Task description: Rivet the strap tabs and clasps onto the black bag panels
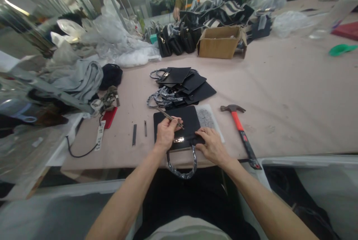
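Observation:
A black bag panel [186, 118] with a wrapped handle [182, 175] and a shiny metal clasp [179, 140] lies at the table's front edge, partly over a pale board [207, 117]. My left hand [167, 131] is closed round a thin metal tool [167, 114], its lower end over the panel just above the clasp. The fingers of my right hand [212, 144] pinch the panel's right edge near the handle's base. To the right rests a hammer [239, 130] with a red and black grip. A small metal rod [145, 128] and a dark strip [134, 135] lie on the left.
Behind the panel is a pile of black panels [192, 85] with wrapped handles. A cardboard box [219, 42], black bags [176, 40] and clear plastic [120, 42] stand farther back. A red tag [110, 117] lies left. Other people are across the table.

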Demonstrator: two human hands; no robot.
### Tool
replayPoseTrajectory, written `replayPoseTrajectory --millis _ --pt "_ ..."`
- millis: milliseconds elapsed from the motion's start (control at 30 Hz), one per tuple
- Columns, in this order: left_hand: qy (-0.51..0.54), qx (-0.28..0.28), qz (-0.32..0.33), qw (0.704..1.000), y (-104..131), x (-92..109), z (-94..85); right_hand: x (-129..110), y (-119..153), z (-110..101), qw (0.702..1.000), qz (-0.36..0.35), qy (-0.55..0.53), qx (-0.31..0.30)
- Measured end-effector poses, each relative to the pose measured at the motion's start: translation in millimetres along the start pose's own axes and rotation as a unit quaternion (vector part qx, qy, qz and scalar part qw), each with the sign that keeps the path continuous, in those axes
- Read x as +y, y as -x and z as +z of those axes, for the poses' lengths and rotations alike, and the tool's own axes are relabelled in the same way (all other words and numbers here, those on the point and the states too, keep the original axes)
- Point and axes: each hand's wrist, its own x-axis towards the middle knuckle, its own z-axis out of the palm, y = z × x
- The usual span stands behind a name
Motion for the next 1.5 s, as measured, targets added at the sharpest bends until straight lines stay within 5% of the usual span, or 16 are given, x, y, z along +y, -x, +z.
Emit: replayPoseTrajectory --millis 67,133,300,400,500,600,700,833,1000,1233,1500 --pt "-0.096 0.031 0.024 0.995 -7 12 -35.7 1 -2 -4 1.0 0.003 -0.003 -0.01" --pt "-0.288 0.068 0.041 0.954 -10 23 -78.9 1 -5 -7 1.0 0.005 -0.004 -0.022" --pt "-0.635 0.14 -0.05 0.758 -2 32 -181.9 0 -8 -8 0.999 0.001 -0.004 -0.033" --pt "-0.71 0.137 -0.128 0.679 5 30 -223.5 0 -9 -7 0.999 -0.004 0.007 -0.035" --pt "-0.725 0.111 -0.19 0.652 12 26 -242.9 -1 -11 -6 0.999 -0.011 0.037 -0.034" --pt "-0.735 0.113 -0.147 0.653 20 22 -236.0 -3 -15 -5 0.997 -0.022 0.069 -0.037" --pt "-0.709 0.093 0.013 0.699 29 18 -202.4 -6 -20 -5 0.992 -0.044 0.105 -0.045" --pt "-0.598 -0.072 0.201 0.772 41 16 -136.7 -11 -30 -6 0.98 -0.093 0.153 -0.085" --pt "-0.624 -0.207 0.246 0.713 42 15 -87.2 -14 -38 -8 0.967 -0.14 0.165 -0.131" --pt "-0.654 -0.275 0.297 0.639 38 10 -99.1 -10 -39 -12 0.97 -0.152 0.107 -0.158" --pt "-0.475 -0.245 0.384 0.753 37 -17 -128.7 3 -35 -8 0.985 -0.112 -0.045 -0.123"
